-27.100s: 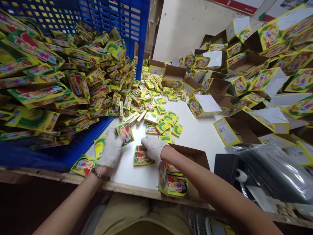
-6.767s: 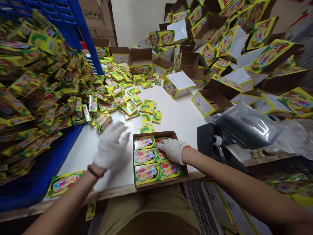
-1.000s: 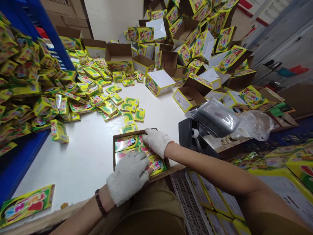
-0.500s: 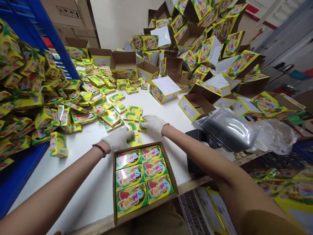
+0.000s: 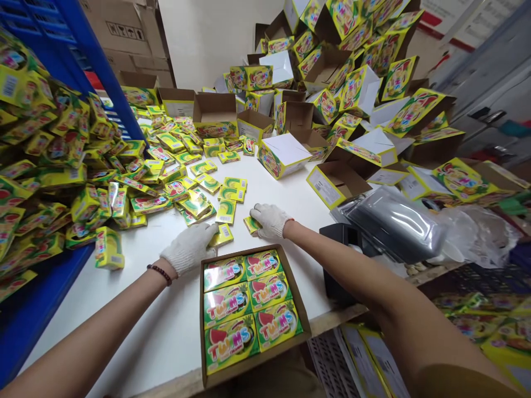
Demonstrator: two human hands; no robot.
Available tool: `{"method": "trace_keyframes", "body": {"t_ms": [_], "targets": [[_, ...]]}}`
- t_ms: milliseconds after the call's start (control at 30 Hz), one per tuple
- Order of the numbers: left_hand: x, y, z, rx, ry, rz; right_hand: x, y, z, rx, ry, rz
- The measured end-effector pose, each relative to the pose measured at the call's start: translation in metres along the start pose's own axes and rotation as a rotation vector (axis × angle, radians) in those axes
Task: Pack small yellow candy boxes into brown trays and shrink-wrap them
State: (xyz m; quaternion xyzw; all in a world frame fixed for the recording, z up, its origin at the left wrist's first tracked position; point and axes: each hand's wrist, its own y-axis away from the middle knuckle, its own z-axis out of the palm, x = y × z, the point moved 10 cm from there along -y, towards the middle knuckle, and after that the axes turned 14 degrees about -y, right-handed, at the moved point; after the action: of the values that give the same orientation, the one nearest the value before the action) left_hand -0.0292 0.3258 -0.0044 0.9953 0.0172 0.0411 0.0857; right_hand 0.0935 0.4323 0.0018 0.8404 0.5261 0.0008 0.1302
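Note:
My left hand (image 5: 189, 247), in a white knit glove, has its fingers closed on the end of a small yellow-green candy box (image 5: 222, 236) lying on the table. My right hand (image 5: 271, 221), gloved the same way, grips another small candy box (image 5: 251, 225) at the table surface. Just below both hands stands an open display carton (image 5: 306, 309), filled with several TWINS candy packs (image 5: 232, 342) in two columns. Loose candy boxes (image 5: 226, 211) lie flat beyond my fingers.
A heap of candy boxes (image 5: 58, 160) spills from a blue crate (image 5: 110, 72) on the left. Empty cartons (image 5: 290, 152) are piled at the back and right. A black device (image 5: 338, 271) and a plastic-wrapped grey bundle (image 5: 390, 221) sit right of my right arm.
Both hands have drawn closer to the filled carton, each bringing a small candy box away from the group. The gap between the hands has widened. The view has shifted slightly.

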Motion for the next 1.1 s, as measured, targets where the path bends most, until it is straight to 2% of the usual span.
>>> {"method": "trace_keyframes", "body": {"t_ms": [67,133,267,400,500,600,700,800,867,967,1100], "targets": [[-0.013,0.002,-0.004,0.071,0.242,-0.088,-0.003,0.005,0.002,0.000,-0.019,-0.020],[-0.027,0.002,-0.005,0.117,0.430,-0.181,-0.014,0.009,0.003,-0.021,-0.012,-0.129],[-0.025,-0.011,-0.001,0.107,0.548,-0.218,-0.040,0.014,0.007,-0.060,0.036,-0.377],[-0.014,-0.029,0.005,0.093,0.579,-0.238,-0.051,0.010,0.016,-0.011,0.070,-0.499],[-0.016,-0.037,0.005,0.115,0.533,-0.292,-0.052,0.009,0.018,0.059,0.028,-0.550],[-0.021,-0.039,0.000,0.142,0.456,-0.333,-0.053,0.010,0.020,0.060,0.010,-0.585],[-0.017,-0.040,-0.004,0.150,0.352,-0.333,-0.055,0.009,0.015,0.117,0.009,-0.602],[-0.008,-0.040,-0.008,0.144,0.247,-0.312,-0.052,0.004,-0.002,0.335,-0.077,-0.565],[-0.007,-0.041,-0.014,0.163,0.185,-0.325,-0.051,0.001,-0.007,0.412,-0.132,-0.531],[-0.010,-0.050,-0.026,0.189,0.110,-0.369,-0.054,-0.008,-0.003,0.352,-0.112,-0.445],[-0.011,-0.078,-0.028,0.092,0.049,-0.390,-0.059,-0.019,0.002,0.125,-0.093,-0.349]]}}
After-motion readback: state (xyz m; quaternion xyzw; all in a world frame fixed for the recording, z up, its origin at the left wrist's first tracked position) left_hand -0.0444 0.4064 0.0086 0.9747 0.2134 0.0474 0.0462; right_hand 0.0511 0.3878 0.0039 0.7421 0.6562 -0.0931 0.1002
